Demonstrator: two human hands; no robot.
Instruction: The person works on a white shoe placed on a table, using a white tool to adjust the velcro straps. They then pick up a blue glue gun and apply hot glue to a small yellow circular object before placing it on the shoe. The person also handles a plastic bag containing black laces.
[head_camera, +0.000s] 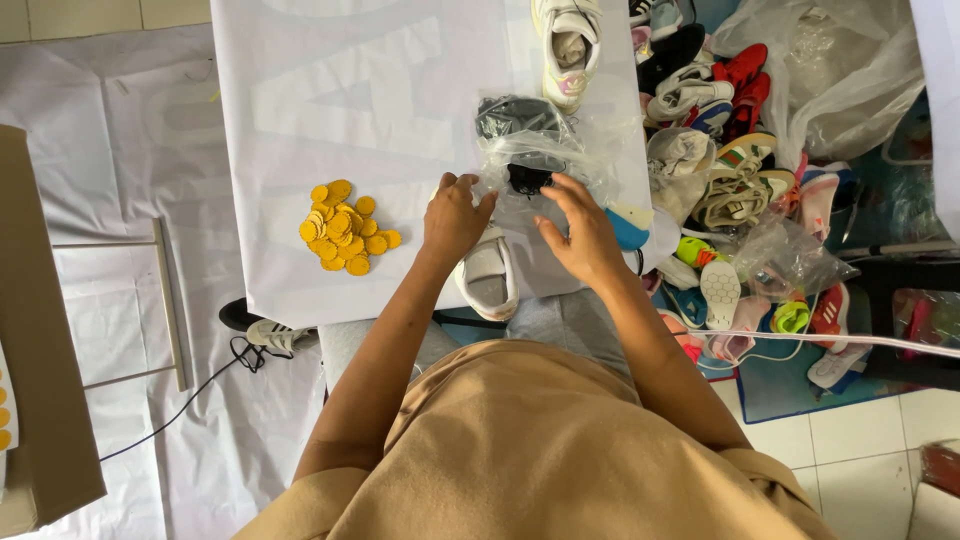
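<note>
A: Clear plastic bag (545, 150), crinkled, on white table cover (330, 90); dark shoe (520, 120) inside, black opening toward near edge.
B: Location on table?
A: Right half, near front edge, just below a white sneaker (568, 45) at far edge.
B: Left hand (455, 215)?
A: At bag's near left corner; fingers curled, tips pinching the plastic film.
B: Right hand (580, 230)?
A: At bag's near right side; fingers spread and bent, tips pressing onto plastic. Firm grasp or mere touch: cannot tell.
B: Under the hands?
A: White shoe (490, 275), sole hanging over table's front edge, between both wrists.
B: Other stock on table?
A: Pile of yellow round discs (343, 228), left of left hand, well apart from bag.
B: Off table?
A: Heap of mixed sneakers (735, 150) at right on floor, several in clear bags; brown cardboard box (35, 330) at far left; black cable (190, 400) across white floor sheet.
</note>
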